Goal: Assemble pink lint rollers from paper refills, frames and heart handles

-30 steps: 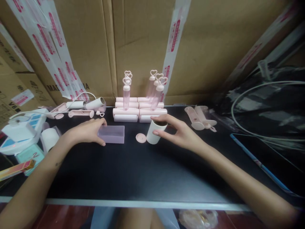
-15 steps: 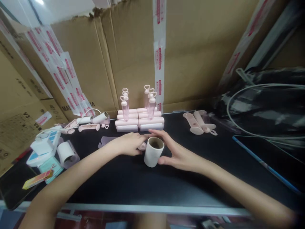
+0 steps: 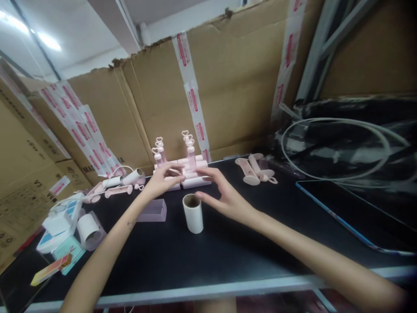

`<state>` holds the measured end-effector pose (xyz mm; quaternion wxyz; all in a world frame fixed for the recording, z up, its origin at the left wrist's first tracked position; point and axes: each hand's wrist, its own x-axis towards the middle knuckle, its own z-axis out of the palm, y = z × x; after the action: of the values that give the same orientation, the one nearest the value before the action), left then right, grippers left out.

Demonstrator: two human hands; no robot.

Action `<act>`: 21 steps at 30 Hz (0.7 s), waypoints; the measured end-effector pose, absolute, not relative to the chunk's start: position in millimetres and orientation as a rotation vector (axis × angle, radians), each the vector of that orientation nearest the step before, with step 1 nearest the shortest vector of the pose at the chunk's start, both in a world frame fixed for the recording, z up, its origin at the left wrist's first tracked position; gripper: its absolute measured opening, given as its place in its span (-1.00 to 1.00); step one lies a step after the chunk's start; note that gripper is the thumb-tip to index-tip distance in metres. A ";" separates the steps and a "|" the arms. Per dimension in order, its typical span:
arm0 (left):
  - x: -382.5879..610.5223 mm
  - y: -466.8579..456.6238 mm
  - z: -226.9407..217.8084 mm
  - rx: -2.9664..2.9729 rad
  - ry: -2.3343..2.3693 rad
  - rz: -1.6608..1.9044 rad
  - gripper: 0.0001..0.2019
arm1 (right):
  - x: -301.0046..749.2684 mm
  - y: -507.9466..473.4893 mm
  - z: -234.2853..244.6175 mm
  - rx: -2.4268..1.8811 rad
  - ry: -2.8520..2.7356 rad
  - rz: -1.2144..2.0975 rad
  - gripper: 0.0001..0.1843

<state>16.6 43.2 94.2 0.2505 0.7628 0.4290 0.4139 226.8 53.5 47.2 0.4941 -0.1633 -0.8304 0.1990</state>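
A white paper roll point(image 3: 193, 214) stands upright on the black table point(image 3: 228, 243). My right hand point(image 3: 224, 196) hovers just right of it, fingers spread, with the thumb at the roll's rim. My left hand point(image 3: 161, 179) is raised above the table in front of the stack of pink roller parts point(image 3: 195, 179). Its fingertips are pinched together, and what they hold is hidden. A translucent purple box point(image 3: 152, 211) lies left of the roll, below my left wrist.
Heart-topped pink handles point(image 3: 190, 150) stand on the stack. More pink handles point(image 3: 256, 170) lie at the back right, and other parts point(image 3: 122, 182) at the back left. A wrapped roll point(image 3: 88, 228) and cards point(image 3: 55, 217) sit left. Cardboard boxes point(image 3: 228, 95) wall the back. A dark bag with white cable point(image 3: 342, 143) is right.
The view tilted upward. My left hand rose from the small pink disc beside the roll, and the disc is no longer on the table. My right hand let go of the roll, which stands upright.
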 end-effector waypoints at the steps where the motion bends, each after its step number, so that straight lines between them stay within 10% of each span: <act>1: 21.2 39.4 97.5 1.865 1.074 1.303 -0.73 | 224.7 54.5 53.2 -0.377 -2.021 0.460 -0.45; 21: 58.0 -22.9 42.1 1.386 0.741 1.657 -0.60 | 223.0 32.2 66.7 -0.266 -2.119 0.502 -0.66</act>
<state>58.0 -22.9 42.1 0.4157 0.5520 0.2949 0.6599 223.0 32.2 66.7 0.4565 -0.1079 -0.8594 0.2036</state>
